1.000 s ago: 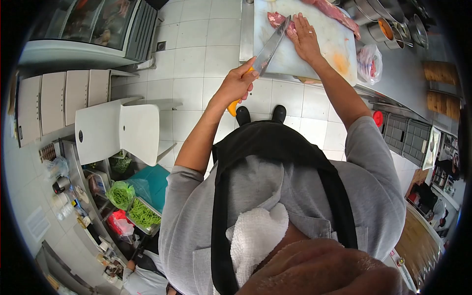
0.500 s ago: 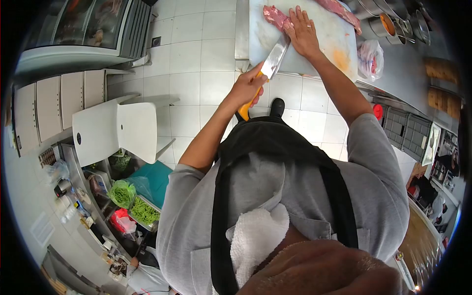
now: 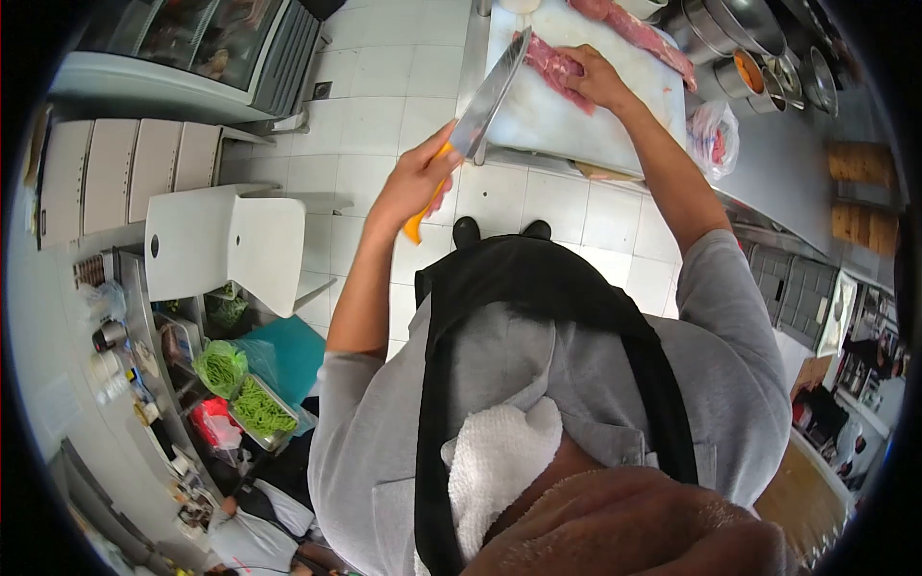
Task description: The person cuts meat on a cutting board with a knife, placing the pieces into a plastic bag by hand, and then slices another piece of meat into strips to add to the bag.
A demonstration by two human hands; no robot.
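My left hand [image 3: 420, 182] grips the yellow handle of a large knife [image 3: 485, 101]. The blade points up and right, its tip overlapping the left end of a red piece of meat [image 3: 549, 65] in view; whether they touch I cannot tell. My right hand [image 3: 597, 77] is closed on that piece from the right, thumb and fingers curled round its side. Beneath lies a white cutting board [image 3: 538, 125]. A longer piece of meat [image 3: 639, 36] rests along the board's upper right edge.
Metal pots [image 3: 740, 77] and a plastic bag [image 3: 713, 139] stand right of the board. At left are a white chair [image 3: 264, 240], a glass-fronted cabinet [image 3: 202, 43] and a tray of green beans [image 3: 264, 408]. Another person [image 3: 254, 538] is at the lower left.
My left hand has moved left with the knife, the blade coming off the area by my right hand. My right hand has gone from lying flat to gripping the meat, now angled down-right.
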